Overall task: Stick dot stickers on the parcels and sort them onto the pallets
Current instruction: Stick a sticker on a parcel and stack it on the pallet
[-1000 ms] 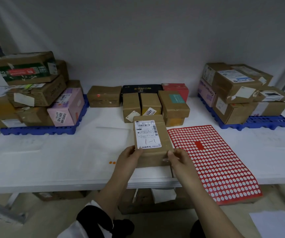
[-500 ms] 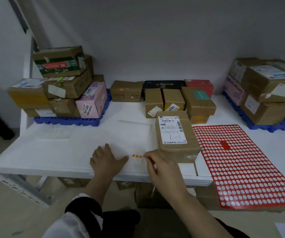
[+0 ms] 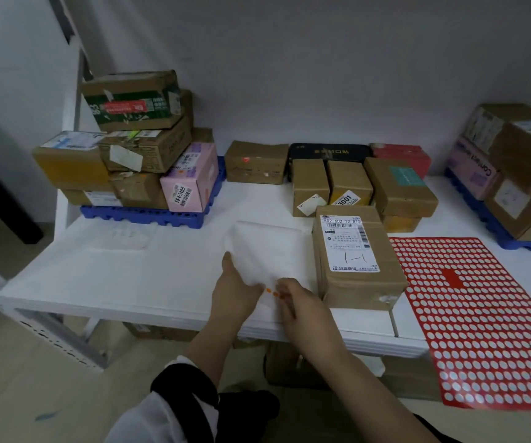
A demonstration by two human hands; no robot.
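Risk: if we peel carelessly, small orange dot stickers [image 3: 271, 292] could tear
Left hand [image 3: 234, 290]: fingers pinching thin white backing sheet [image 3: 267, 251]
Right hand [image 3: 299, 302]: fingertips narrowed at dots
Cause: sheet lifting

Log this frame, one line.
stage: picking orange dot stickers | left hand: on white sheet | right hand: pinching at dots | parcel: unstickered, on table

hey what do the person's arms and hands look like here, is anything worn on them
Both hands, left and right, are bare: no gloves, rings or watch visible. The forearms are uncovered too. Near the left elbow sits a white sleeve with a black band across it. The right arm shows no sleeve in view.
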